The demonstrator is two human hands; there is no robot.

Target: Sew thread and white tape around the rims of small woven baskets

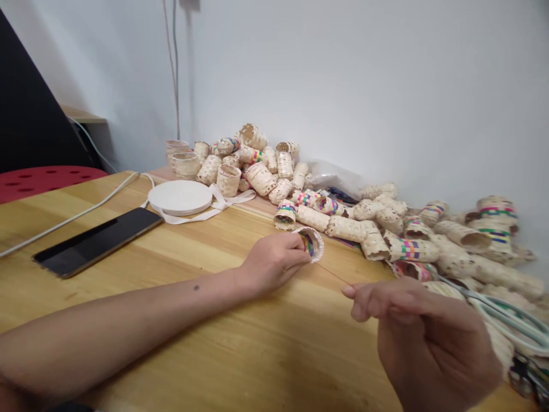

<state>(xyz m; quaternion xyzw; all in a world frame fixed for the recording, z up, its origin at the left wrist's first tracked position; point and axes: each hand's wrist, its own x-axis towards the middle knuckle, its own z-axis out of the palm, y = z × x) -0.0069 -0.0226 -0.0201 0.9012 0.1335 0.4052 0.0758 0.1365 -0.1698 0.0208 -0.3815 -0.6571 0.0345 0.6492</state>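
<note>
My left hand (274, 260) is closed around a small woven basket (316, 245), whose open mouth faces right. A white band lines the basket's rim, and coloured strips show inside. From the rim a thin reddish-brown thread (334, 274) runs taut to my right hand (424, 332). The fingertips of that hand are pinched on the thread. Whether a needle is between them is hidden. Both hands are over the wooden table (257, 343).
Many woven cylinders (261, 177) are heaped along the wall. Scissors (506, 315) lie at the right. A roll of white ribbon (180, 197), a phone (98, 240) and a white cable (81, 214) are at the left. A red stool (43, 180) stands beyond the table edge.
</note>
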